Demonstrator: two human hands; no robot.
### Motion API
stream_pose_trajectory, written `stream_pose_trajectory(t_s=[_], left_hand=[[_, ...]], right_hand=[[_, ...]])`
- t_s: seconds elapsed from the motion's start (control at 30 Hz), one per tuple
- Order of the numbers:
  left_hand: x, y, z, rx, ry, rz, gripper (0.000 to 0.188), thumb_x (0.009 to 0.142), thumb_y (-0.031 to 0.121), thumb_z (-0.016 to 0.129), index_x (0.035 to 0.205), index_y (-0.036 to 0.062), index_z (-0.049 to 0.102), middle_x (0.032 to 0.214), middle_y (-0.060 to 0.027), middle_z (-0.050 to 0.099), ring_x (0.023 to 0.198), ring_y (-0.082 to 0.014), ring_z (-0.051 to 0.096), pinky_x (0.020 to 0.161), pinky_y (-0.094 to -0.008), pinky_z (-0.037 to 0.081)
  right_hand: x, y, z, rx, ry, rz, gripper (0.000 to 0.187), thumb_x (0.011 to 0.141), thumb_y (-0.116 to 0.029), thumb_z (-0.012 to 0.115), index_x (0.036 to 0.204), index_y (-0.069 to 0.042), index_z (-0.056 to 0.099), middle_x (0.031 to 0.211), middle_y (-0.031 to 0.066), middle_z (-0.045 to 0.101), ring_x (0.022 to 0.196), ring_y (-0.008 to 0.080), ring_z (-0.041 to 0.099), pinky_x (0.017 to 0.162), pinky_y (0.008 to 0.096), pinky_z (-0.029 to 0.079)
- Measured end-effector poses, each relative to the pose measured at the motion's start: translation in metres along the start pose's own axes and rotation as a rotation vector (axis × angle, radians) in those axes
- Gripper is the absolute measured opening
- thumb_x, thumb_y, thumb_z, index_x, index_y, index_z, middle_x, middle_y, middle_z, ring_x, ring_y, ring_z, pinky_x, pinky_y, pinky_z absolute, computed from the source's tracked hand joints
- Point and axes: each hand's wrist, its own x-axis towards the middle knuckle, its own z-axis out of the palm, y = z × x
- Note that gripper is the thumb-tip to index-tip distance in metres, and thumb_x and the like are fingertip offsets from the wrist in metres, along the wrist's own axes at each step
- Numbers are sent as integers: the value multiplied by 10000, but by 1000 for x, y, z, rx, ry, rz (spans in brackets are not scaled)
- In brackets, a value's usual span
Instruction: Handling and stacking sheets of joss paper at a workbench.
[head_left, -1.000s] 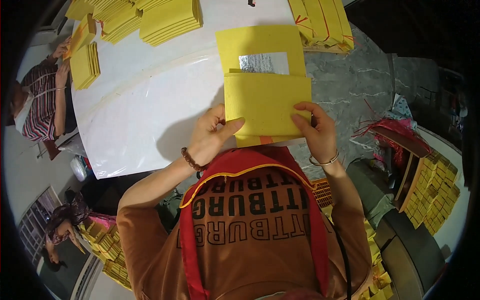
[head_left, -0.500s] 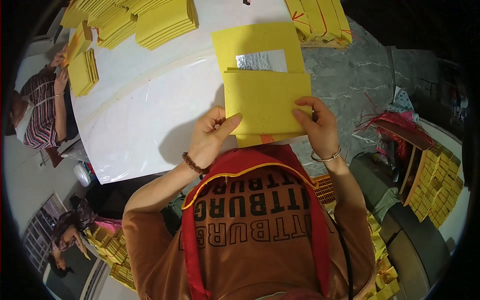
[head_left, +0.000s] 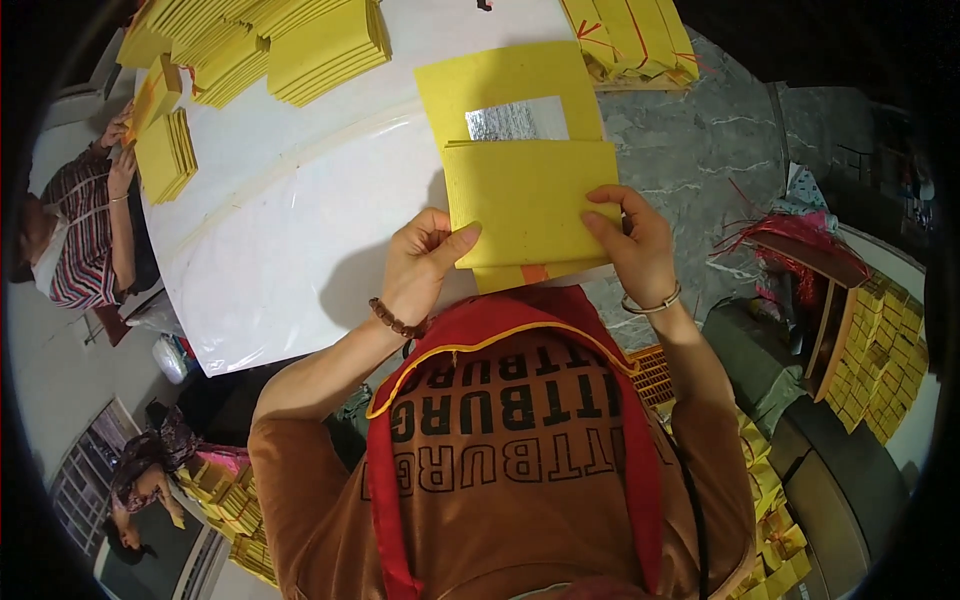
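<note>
A small stack of yellow paper sheets is gripped between my two hands near the table's front edge. My left hand pinches its left edge, thumb on top and fingers curled behind. At the right edge my right hand holds it the same way, thumb on the face and index finger bent at the side. Beneath and beyond the stack lies yellow paper bearing a silver foil patch. A small orange patch shows just below the stack's lower edge.
The white-covered table carries yellow paper stacks at far left and tied yellow bundles at far right. A co-worker's hands handle paper at the left edge. Red strings and piled yellow bundles are at right.
The whole view has shifted slightly. Both hands keep their hold on the stack, which sits almost unchanged over the paper beneath.
</note>
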Motion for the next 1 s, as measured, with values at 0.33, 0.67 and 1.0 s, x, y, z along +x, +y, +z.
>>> stream_pose_trajectory(t_s=[0.33,0.67,1.0], left_hand=[[-9,7,-1,69,34,37,79,848,78,624,854,51,550,688,26,496,629,-49,423,557,-192,326],[13,29,41,1257,-324,936,518,767,203,652,1235,79,468,1281,-149,434,1171,-336,394,973,-423,311],[21,8,40,1335,-337,954,597,758,291,637,1286,89,445,1357,-162,366,1241,-344,332,1019,-463,255]], right_hand=[[4,1,0,-75,0,-47,226,790,-146,641,991,-47,610,698,87,615,617,106,551,558,255,429],[6,7,1,-30,19,-95,223,769,-137,645,973,-50,623,673,101,608,586,133,563,553,261,432],[-9,11,5,3,73,-82,343,756,-202,683,1062,-73,598,866,125,626,710,187,577,650,318,436]])
